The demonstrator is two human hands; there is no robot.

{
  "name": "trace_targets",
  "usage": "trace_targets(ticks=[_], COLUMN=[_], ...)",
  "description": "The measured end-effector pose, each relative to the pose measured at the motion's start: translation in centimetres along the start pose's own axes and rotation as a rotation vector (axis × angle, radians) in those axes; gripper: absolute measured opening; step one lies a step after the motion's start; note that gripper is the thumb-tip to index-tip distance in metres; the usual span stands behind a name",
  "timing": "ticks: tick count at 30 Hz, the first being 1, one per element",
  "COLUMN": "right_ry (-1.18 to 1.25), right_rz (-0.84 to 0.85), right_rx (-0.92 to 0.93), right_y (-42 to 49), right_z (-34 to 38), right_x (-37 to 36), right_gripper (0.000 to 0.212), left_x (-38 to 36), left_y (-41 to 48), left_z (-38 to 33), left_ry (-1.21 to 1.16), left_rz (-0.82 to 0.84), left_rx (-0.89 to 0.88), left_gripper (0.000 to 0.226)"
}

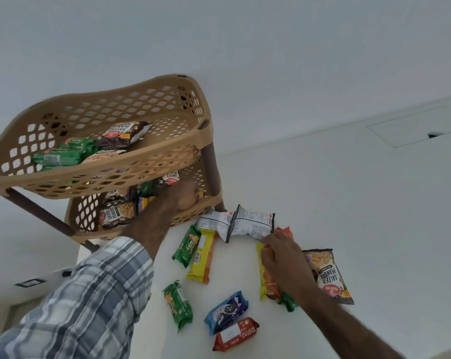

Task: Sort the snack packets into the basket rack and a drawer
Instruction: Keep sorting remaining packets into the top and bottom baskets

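Note:
A tan two-tier basket rack (141, 161) stands on the white table (348, 203). Its upper basket holds a salted peanuts packet (124, 133) and green packets (64, 154). The lower basket (193, 216) holds more peanut packets (117, 212). My left hand (179, 198) is deep in the lower basket and blurred, so its grip is unclear. My right hand (281, 260) is closed around the top end of a yellow-orange packet (268, 286) lying on the table. Several loose packets lie around it: white-backed ones (252, 224), a green one (186, 246), a yellow one (202, 257).
Nearer me lie a green packet (179, 304), a blue one (225, 312) and a red-orange one (236, 334). A salted peanuts packet (327, 274) lies right of my right hand. The table's left edge (79, 255) runs just below the rack. No drawer is in view.

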State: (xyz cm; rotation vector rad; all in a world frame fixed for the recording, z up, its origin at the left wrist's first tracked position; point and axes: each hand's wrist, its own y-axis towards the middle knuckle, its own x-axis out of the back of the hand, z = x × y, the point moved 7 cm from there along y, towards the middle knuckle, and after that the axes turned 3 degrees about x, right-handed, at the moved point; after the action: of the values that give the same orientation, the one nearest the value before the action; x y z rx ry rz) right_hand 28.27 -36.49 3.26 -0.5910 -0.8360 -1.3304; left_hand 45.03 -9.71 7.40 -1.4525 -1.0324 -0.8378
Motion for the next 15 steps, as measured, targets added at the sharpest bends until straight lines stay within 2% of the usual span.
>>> trace_targets(ticks=[4,6,8,11,13,15], right_ry=[-0.05,-0.098,-0.113,-0.09,-0.089,-0.083], right_rz=[0.004,-0.03,-0.047,-0.011,-0.004,-0.006], right_rx=[0.012,-0.002,-0.013,0.026,0.075,0.107], right_y=[-0.5,-1.0,-1.5,-2.4,-3.0,-3.6], right_z=[0.8,1.3,1.8,2.8,3.5,4.1], right_x=[-0.8,-0.7,-0.7,-1.2,-1.2,-1.2], right_gripper=[0.028,0.027,0.026,0.027,0.026,0.026], left_x=[1.0,-1.1,-4.9,-10.6,-12.6,-13.4], left_y=[-7.3,-11.9,-14.6,-15.6,-15.7,-15.5], left_z=[-1.6,-1.9,-1.9,-1.4,-1.2,-1.4], left_ry=[-0.197,-0.206,-0.167,0.034,0.092,0.107], left_rz=[-0.513,-0.657,-0.587,-0.379,-0.304,-0.267], left_rx=[-0.12,-0.13,-0.075,0.09,0.173,0.206], left_gripper=[0.024,0.023,0.025,0.045,0.058,0.06])
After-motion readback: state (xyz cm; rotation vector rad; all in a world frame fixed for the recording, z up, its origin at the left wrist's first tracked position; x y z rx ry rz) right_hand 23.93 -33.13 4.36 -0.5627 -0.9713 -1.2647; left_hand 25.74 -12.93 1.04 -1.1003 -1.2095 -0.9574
